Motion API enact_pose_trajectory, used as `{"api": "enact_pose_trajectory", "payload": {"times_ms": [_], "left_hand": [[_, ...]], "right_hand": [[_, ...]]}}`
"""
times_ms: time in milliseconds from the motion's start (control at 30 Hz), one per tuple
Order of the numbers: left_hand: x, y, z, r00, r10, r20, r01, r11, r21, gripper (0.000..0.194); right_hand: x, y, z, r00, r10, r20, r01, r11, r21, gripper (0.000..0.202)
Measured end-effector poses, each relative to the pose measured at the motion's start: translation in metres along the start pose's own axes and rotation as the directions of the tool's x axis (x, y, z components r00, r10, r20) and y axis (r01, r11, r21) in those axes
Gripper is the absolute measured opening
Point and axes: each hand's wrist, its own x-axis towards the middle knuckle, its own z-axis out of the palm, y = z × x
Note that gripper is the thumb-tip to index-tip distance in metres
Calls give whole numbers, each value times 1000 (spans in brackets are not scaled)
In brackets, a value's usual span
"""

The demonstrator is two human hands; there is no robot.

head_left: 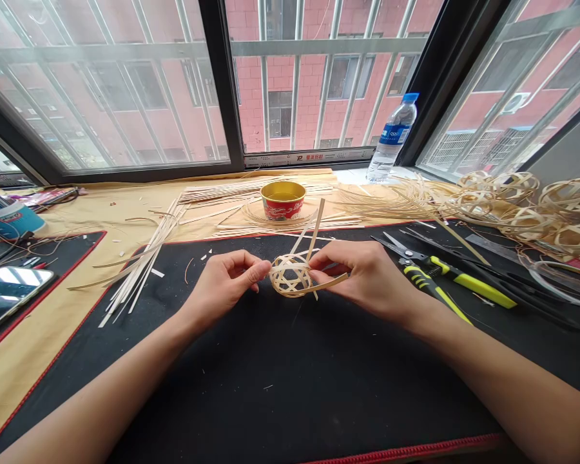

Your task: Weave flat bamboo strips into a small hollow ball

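Observation:
Between my two hands, above the black mat (290, 380), is a small woven bamboo ball (290, 276) with open gaps in its weave. Loose strip ends stick out of it, two upward and one curving to the right. My left hand (234, 272) pinches the ball's left edge between thumb and fingers. On the right side, my right hand (360, 270) is closed at the weave and the strip ends; its fingertips are partly hidden behind the strips.
Bamboo strips (145, 264) lie left, with more behind a red bowl (283, 200). Scissors (406, 251) and yellow-black pliers (439, 283) rest right. Several woven balls (560, 206) pile at far right. A water bottle (394, 138) stands by the window; a phone (14, 290) lies left.

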Motion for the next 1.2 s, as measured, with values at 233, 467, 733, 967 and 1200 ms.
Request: {"api": "enact_pose_trajectory", "payload": {"times_ms": [233,467,733,967,1200], "left_hand": [[1,-4,3,999,-39,-12,39,998,44,35],[5,-11,2,997,-73,23,72,997,24,36],[4,-11,1,995,-95,-20,96,995,10,34],[3,-9,2,997,-75,-2,75,997,1,33],[3,-9,2,997,-74,6,74,997,8,34]], "right_hand": [[0,-1,-1,999,-43,-9,43,997,-59,6],[0,0,-1,1000,5,-5,-5,998,64,9],[1,3,-4,1000,27,-7,-27,998,56,18],[1,3,-2,997,76,-1,-75,991,115,17],[1,4,-1,996,88,-9,-86,988,129,15]]}}
